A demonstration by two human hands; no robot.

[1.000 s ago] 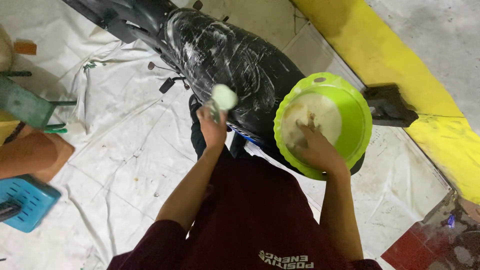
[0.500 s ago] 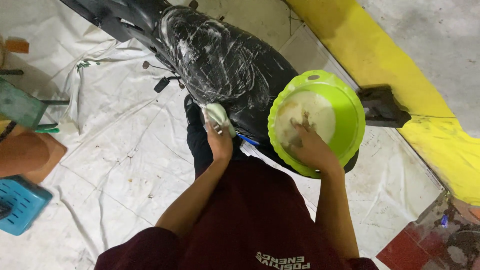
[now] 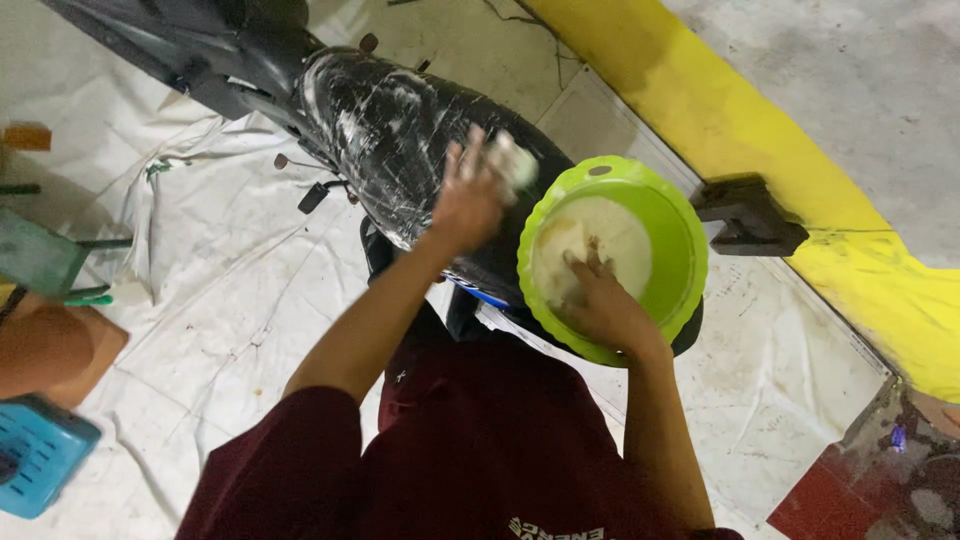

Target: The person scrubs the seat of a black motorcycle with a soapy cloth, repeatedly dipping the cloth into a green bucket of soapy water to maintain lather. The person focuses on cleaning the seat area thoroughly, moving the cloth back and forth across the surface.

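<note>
A black motorbike body panel (image 3: pixel 390 130), streaked with white soapy smears, lies in front of me. My left hand (image 3: pixel 468 200) presses a pale sponge (image 3: pixel 512 162) against the panel close to the bowl's rim. A bright green plastic bowl (image 3: pixel 680 240) with milky, soapy water rests at the panel's right end. My right hand (image 3: pixel 600 305) grips the bowl's near rim, with the fingers reaching inside over the liquid.
A creased white sheet (image 3: pixel 220 290) covers the floor. A yellow painted kerb (image 3: pixel 760 150) runs diagonally at the right, with a black block (image 3: pixel 745 215) beside it. At the left edge are a green stool (image 3: pixel 40 260), a blue plastic stool (image 3: pixel 40 455) and someone's bare knee (image 3: pixel 45 345).
My left hand with the sponge has moved right along the panel, from its near left side to beside the bowl. My right hand stays on the bowl.
</note>
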